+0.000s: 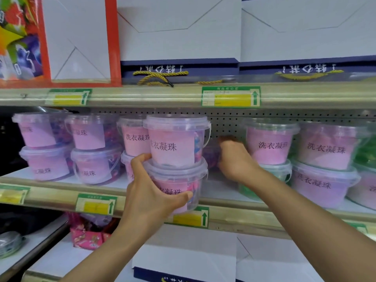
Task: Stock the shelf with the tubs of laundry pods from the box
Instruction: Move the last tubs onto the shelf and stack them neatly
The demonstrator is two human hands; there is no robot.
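Your left hand point(156, 192) grips the lower tub point(179, 186) of an upright two-tub stack, thumb across its front, with the upper tub point(175, 141) riding above your fingers. Your right hand point(234, 157) reaches into the shelf point(223, 202) gap just right of the stack; you can't tell whether its fingers are closed.

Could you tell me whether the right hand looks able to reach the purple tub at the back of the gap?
Probably yes: the right hand is already inside the gap, at the purple tub. The stack held by the left hand stands beside it, not across the way.
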